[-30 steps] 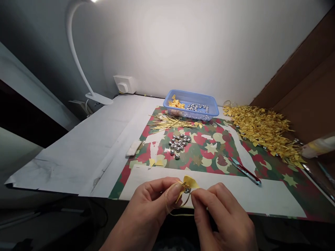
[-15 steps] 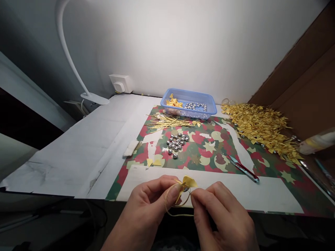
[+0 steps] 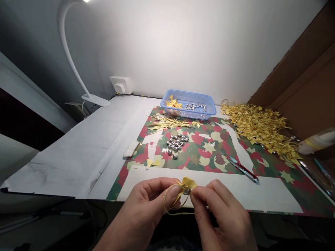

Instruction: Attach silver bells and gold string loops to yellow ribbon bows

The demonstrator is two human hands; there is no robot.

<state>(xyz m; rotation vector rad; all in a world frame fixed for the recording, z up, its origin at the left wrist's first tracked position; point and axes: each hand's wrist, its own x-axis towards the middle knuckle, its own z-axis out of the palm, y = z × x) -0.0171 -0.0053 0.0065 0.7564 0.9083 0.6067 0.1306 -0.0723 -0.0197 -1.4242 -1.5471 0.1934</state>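
My left hand (image 3: pixel 154 198) pinches a yellow fabric bow (image 3: pixel 188 182) between thumb and fingers, just above the table's front edge. A small silver bell (image 3: pixel 186 191) sits at the middle of the bow. A thin yellow cord (image 3: pixel 180 213) loops below it, from the left thumb across to the right. Closed in a pinch, my right hand (image 3: pixel 222 209) grips the cord right beside the bell; its fingertips hide the exact hold.
Loose silver bells (image 3: pixel 177 142) lie on the patterned sheet. Behind are yellow cords (image 3: pixel 170 122) and a blue basket (image 3: pixel 202 113) with bows and bells. A heap of yellow bows (image 3: pixel 259 123) and thread snips (image 3: pixel 243 169) lie right, a lamp (image 3: pixel 95 100) left.
My right fingertips have come slightly left and up, closer to the bell. The bell shows more fully and the cord loop looks smaller near it. My left hand keeps its pinch.
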